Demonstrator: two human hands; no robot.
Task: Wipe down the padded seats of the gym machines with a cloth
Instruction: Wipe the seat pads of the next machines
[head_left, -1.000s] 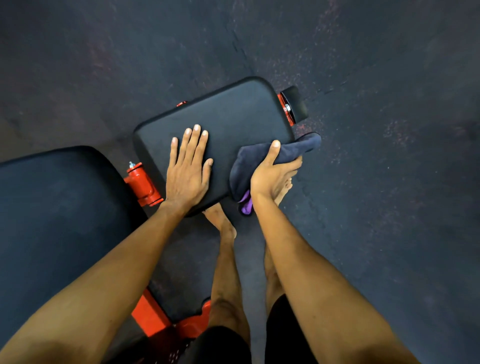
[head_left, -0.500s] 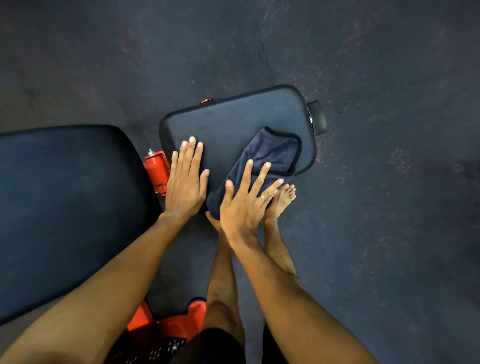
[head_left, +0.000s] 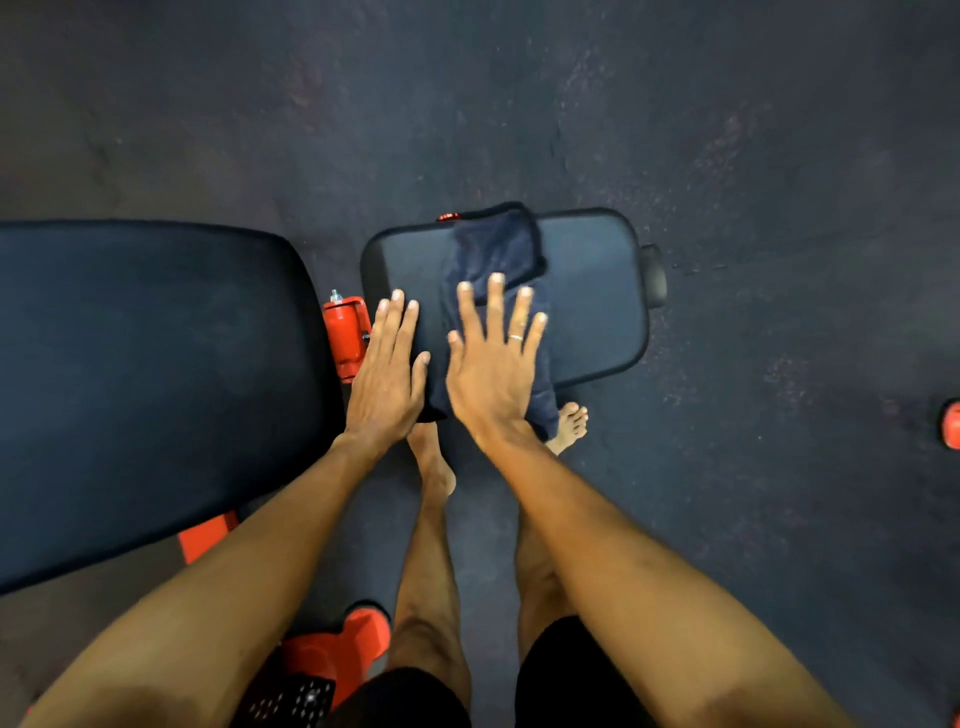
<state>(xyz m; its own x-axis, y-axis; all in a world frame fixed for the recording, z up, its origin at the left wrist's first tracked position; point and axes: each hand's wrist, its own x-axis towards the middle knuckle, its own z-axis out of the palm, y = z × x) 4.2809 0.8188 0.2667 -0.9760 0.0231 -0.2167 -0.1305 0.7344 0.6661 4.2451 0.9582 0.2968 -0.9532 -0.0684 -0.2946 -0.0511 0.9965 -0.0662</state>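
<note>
A small black padded seat (head_left: 592, 301) stands on a red frame in front of me. A dark blue cloth (head_left: 493, 249) lies spread over the seat's left half, reaching its far edge and hanging over the near edge. My right hand (head_left: 491, 364) lies flat on the cloth with fingers straight and spread, pressing it onto the pad. My left hand (head_left: 387, 369) rests flat on the seat's near-left corner, fingers straight, right beside the cloth. A larger black pad (head_left: 140, 374) fills the left of the view.
A red frame tube (head_left: 345, 332) joins the two pads, and red frame parts (head_left: 337, 644) sit low by my legs. My bare feet (head_left: 569, 423) stand just under the seat's near edge. Dark rubber floor (head_left: 753, 467) surrounds the bench; a red piece (head_left: 951, 423) shows at the right edge.
My right hand went from gripping the bunched cloth at the seat's right edge to pressing it flat, and has slid it leftward and further across the pad. My left hand stayed put.
</note>
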